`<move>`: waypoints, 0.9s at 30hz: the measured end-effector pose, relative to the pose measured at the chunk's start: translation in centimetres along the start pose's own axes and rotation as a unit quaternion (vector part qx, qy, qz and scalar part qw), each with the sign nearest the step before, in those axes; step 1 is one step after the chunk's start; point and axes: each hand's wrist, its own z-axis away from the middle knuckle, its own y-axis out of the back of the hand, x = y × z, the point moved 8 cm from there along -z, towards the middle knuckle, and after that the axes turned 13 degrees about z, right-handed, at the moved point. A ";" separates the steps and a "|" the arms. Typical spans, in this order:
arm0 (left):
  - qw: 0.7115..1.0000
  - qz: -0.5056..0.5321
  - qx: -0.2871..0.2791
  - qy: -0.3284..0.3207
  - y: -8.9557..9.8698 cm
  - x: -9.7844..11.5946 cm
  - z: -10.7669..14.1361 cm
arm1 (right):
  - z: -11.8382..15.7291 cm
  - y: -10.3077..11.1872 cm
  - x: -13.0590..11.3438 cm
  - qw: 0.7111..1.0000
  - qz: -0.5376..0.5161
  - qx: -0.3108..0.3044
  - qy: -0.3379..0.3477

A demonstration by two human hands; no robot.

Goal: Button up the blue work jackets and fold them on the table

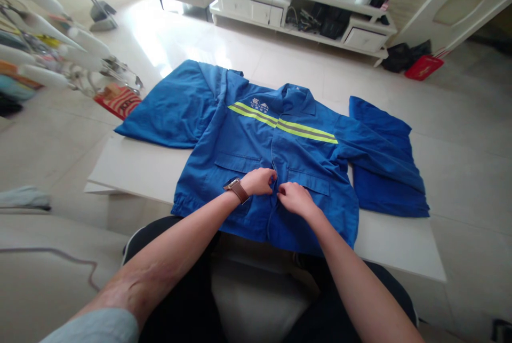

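Observation:
A blue work jacket [244, 135] with a yellow-green reflective stripe lies front up across a white table [132, 164]. Its collar points away from me and its hem hangs toward my lap. My left hand [259, 181], with a watch [237, 189] on the wrist, pinches the front edge of the jacket about halfway down. Just right of it, my right hand [295, 197] has its fingers curled on the other side of the same front opening. Any button or fastener between the fingertips is too small to make out.
Folded blue cloth lies under each sleeve, a blue piece [168, 108] at left and a darker one [388, 188] at right. A white TV cabinet [244, 7] stands across the floor. Hangers [86, 41] and a red bag [116, 100] are at left.

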 end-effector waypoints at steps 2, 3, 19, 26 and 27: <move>1.000 -0.009 -0.007 0.005 -0.1 -0.3 0.1 | 0.0 0.0 0.2 1.000 0.010 0.006 -0.009; 1.000 -0.014 -0.006 0.006 -0.2 -0.4 0.1 | 0.0 0.1 0.2 1.000 0.011 0.013 -0.015; 0.994 -0.104 -0.011 0.042 -0.6 -0.3 0.3 | 0.4 -0.2 -2.2 0.996 0.011 0.068 0.047; 0.988 -0.148 -0.019 0.046 -1.1 -0.1 0.6 | 0.2 -0.3 -2.1 0.996 0.015 0.071 0.049; 0.987 -0.152 -0.016 0.042 -1.1 -0.1 0.7 | 0.2 -0.3 -2.1 0.996 0.016 0.072 0.049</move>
